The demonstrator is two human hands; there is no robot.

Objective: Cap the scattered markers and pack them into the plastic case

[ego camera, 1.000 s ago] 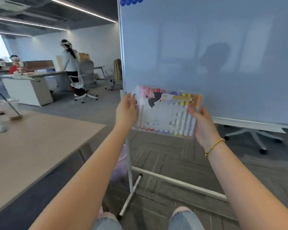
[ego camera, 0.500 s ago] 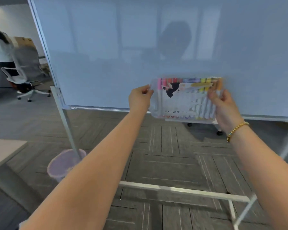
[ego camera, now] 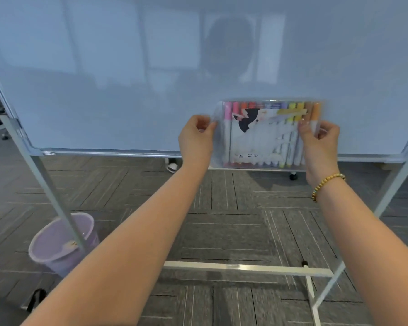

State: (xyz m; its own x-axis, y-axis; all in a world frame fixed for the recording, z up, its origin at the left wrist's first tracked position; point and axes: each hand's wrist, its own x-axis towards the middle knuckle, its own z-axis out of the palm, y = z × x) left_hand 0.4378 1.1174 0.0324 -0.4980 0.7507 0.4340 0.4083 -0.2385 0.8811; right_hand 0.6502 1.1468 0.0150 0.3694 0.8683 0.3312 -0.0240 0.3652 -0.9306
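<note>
Progress: your markers (ego camera: 264, 135) stand in a full row inside the plastic case (ego camera: 267, 135), coloured caps at the 12 o'clock end. Judging by that, the capping and packing look done.
Loose markers: you have none in view, neither on the floor (ego camera: 222, 231) nor along the whiteboard's bottom rail.
Left to do: as a guess, only checking that the case is closed and setting it down. Whether its lid is snapped fast cannot be told; the clear plastic blurs at the edges.
Case position: you hold it up in the air, flat face towards you, in front of the lower part of the whiteboard (ego camera: 127, 78), at about 1 o'clock from the middle of your view.
Left hand (ego camera: 194, 142): your arm is stretched forward and up. The grip is narrow, thumb and fingers curled round the case's 9 o'clock edge.
Right hand (ego camera: 319, 147): this arm is stretched out too, with a bead bracelet (ego camera: 327, 184) at the wrist. Your thumb lies over the front of the case near its 3 o'clock edge, and the fingers show through the plastic behind it, so this grip pinches the case.
Nearby: a pale purple bin (ego camera: 61, 243) stands on the floor at 8 o'clock, beside the whiteboard's leg, well apart from the case.
</note>
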